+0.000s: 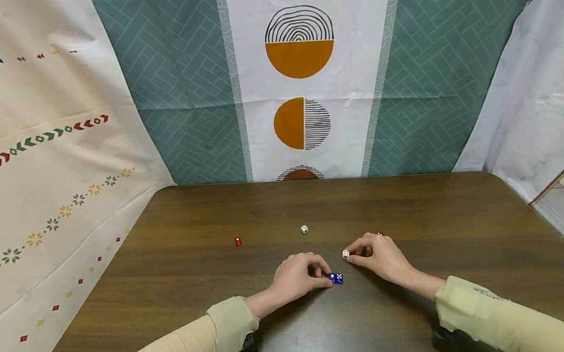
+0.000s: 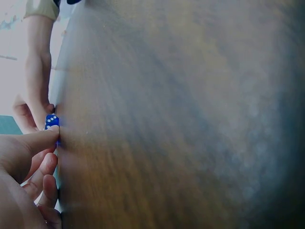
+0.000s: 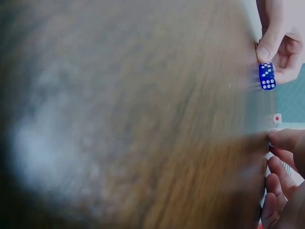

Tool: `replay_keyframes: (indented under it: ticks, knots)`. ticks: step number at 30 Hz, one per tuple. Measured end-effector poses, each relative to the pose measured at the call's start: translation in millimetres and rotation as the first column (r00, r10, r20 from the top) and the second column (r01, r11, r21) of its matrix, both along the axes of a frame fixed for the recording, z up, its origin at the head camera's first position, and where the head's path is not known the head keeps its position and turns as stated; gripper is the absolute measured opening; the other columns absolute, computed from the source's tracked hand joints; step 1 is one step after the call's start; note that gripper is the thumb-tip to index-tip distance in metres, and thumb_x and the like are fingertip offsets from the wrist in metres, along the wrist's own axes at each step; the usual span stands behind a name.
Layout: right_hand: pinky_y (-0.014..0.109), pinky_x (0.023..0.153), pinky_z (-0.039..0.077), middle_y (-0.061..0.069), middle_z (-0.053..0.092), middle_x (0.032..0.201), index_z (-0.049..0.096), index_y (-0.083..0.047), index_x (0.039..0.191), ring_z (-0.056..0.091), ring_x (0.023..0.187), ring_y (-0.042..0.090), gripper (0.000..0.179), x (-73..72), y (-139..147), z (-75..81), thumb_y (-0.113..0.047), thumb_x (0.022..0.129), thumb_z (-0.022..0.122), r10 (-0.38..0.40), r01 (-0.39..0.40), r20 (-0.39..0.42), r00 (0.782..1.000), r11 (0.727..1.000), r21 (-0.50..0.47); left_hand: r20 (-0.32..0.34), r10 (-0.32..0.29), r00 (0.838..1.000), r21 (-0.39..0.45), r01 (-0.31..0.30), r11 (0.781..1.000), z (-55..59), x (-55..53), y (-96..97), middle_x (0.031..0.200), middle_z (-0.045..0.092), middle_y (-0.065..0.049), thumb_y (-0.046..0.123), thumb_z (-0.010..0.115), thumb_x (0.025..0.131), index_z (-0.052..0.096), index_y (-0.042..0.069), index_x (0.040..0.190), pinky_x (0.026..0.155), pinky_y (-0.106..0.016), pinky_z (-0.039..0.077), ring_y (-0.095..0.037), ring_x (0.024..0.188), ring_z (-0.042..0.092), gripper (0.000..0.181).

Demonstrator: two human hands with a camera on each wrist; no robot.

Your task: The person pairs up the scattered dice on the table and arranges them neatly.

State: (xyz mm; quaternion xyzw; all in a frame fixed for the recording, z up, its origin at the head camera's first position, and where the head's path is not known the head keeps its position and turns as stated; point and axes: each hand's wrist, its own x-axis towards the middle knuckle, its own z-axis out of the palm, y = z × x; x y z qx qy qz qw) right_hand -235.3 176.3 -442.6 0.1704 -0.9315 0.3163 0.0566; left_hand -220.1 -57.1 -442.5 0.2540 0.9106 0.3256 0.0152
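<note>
Two blue dice (image 1: 339,279) with white pips sit side by side on the brown table. My left hand (image 1: 294,277) pinches the left one between thumb and index finger; in the left wrist view the thumb covers part of a blue die (image 2: 52,118). To the right and a little farther back, my right hand (image 1: 384,257) holds a white die (image 1: 346,254) between thumb and fingertips. The right wrist view shows the blue pair (image 3: 267,76) at the left hand's fingertips, while the right hand (image 3: 286,176) hides the white die it grips.
Farther back on the wooden table (image 1: 187,223) lie a red die (image 1: 238,241) at the left and another white die (image 1: 304,229) near the middle. Another red die (image 1: 379,233) peeks out behind the right hand. Patterned cloths (image 1: 187,93) hang around the table.
</note>
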Motion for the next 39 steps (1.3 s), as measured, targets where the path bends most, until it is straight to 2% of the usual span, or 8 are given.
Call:
replay_keyframes:
  ticks: [8,20,27,39]
  knots:
    - [0.019,0.061,0.041,-0.01,0.063,0.077,0.079,-0.024,0.092,0.049,0.066,0.003,0.01,-0.6,-6,-1.3,-0.026,0.083,0.08,0.029,-0.029,-0.005,1.0,1.0,0.001,-0.002,0.003,1.0,-0.003,-0.003,1.0,-0.5,0.9,-0.4,0.071,0.06,0.014,0.031,0.084,0.077,0.074,0.026,0.085,0.053,-0.019,0.033,0.002,0.06,0.043,0.015]
    - [0.02,0.062,0.041,-0.01,0.062,0.077,0.079,-0.025,0.094,0.05,0.068,0.005,0.011,4.0,-11,0.4,-0.023,0.082,0.08,0.077,-0.075,0.047,0.996,0.996,-0.038,0.006,0.004,1.0,0.002,-0.004,1.0,-0.1,0.0,-0.6,0.072,0.061,0.013,0.032,0.084,0.078,0.074,0.026,0.086,0.053,-0.02,0.033,0.001,0.06,0.043,0.014]
    - [0.02,0.061,0.042,-0.009,0.063,0.078,0.079,-0.023,0.095,0.049,0.067,0.004,0.012,6.9,-10,-0.9,-0.021,0.083,0.08,0.122,-0.119,0.033,0.992,0.991,-0.068,-0.001,-0.001,1.0,0.004,0.001,1.0,-0.2,0.3,-0.8,0.072,0.061,0.012,0.031,0.084,0.078,0.074,0.025,0.086,0.053,-0.019,0.033,0.002,0.06,0.043,0.014]
    - [0.02,0.062,0.041,-0.007,0.063,0.079,0.079,-0.023,0.097,0.049,0.069,0.003,0.013,8.4,-10,-3.6,-0.02,0.084,0.079,0.121,-0.119,0.025,0.992,0.99,-0.076,0.001,0.015,1.0,0.007,-0.015,1.0,-1.9,0.6,-0.3,0.072,0.061,0.014,0.033,0.085,0.076,0.074,0.028,0.085,0.053,-0.019,0.034,0.003,0.06,0.045,0.015]
